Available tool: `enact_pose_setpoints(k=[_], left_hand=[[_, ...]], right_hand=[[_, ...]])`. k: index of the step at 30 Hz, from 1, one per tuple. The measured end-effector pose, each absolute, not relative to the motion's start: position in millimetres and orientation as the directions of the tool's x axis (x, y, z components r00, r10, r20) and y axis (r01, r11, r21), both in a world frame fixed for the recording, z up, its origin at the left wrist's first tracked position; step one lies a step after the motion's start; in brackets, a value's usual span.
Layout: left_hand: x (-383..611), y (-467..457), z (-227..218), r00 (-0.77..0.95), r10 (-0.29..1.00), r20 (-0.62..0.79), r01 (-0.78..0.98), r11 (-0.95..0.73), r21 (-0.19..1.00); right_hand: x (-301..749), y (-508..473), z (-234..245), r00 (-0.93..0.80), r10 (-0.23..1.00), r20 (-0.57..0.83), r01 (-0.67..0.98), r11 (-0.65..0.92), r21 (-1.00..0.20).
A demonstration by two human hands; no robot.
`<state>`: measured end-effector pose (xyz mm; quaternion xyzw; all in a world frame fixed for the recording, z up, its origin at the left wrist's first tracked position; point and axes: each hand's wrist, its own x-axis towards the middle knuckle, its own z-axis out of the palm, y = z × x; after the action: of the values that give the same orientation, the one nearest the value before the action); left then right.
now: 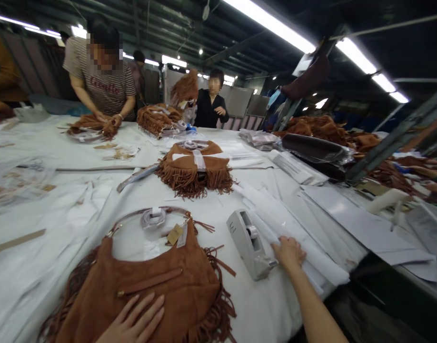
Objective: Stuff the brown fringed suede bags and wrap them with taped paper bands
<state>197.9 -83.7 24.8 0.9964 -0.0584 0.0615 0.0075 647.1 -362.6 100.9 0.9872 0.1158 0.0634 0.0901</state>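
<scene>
A brown fringed handbag (161, 278) lies flat in front of me, its strap curved away from me and a tan hang tag (174, 234) near the strap's right end. My left hand (138, 317) rests on the bag's lower front with fingers stretched out. To the bag's right stands a grey tape dispenser (247, 245). My right hand (290, 253) is beside the dispenser's near end, over a stack of clear plastic sleeves (311, 255). Its fingers are curled, and what they pinch, if anything, is too small to make out. A wrapped strap coil (153, 217) sits inside the bag's strap loop.
Another fringed bag (199, 166), bound with a white band, lies further back. Across the table a person in a striped shirt (104, 78) handles brown pieces; another person (213, 102) stands behind a bag pile (157, 119). White sheets (361, 224) and a metal post (393, 128) are right.
</scene>
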Motion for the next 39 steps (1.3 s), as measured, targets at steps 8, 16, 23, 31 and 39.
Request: enact_pose_setpoints(k=[8, 16, 23, 31, 39], left_hand=[[194.9, -86.5, 70.7, 0.992, -0.075, -0.098, -0.038, -0.941, 0.337], [189.9, -82.4, 63.6, 0.994, -0.111, 0.014, -0.11, -0.942, 0.317], [183.1, -79.0, 71.3, 0.99, -0.083, 0.11, -0.115, -0.937, 0.328], [184.1, -98.3, 70.6, 0.82, 0.554, 0.147, 0.498, -0.815, 0.296], [175.0, -122.4, 79.2, 0.884, 0.318, 0.341, 0.276, -0.946, 0.168]], right_hand=[[625.6, -338.9, 168.4, 0.946, 0.274, 0.172, 0.304, -0.935, -0.183], [490.8, -239.4, 178.0, 0.624, 0.781, 0.036, 0.694, -0.532, -0.486], [450.9, -200.3, 128.4, 0.205, 0.976, -0.079, 0.853, -0.218, -0.475], [457.0, -203.9, 109.0, 0.206, 0.978, -0.023, 0.856, -0.192, -0.481], [420.9, -186.2, 129.8, 0.097, 0.995, -0.012, 0.805, -0.085, -0.587]])
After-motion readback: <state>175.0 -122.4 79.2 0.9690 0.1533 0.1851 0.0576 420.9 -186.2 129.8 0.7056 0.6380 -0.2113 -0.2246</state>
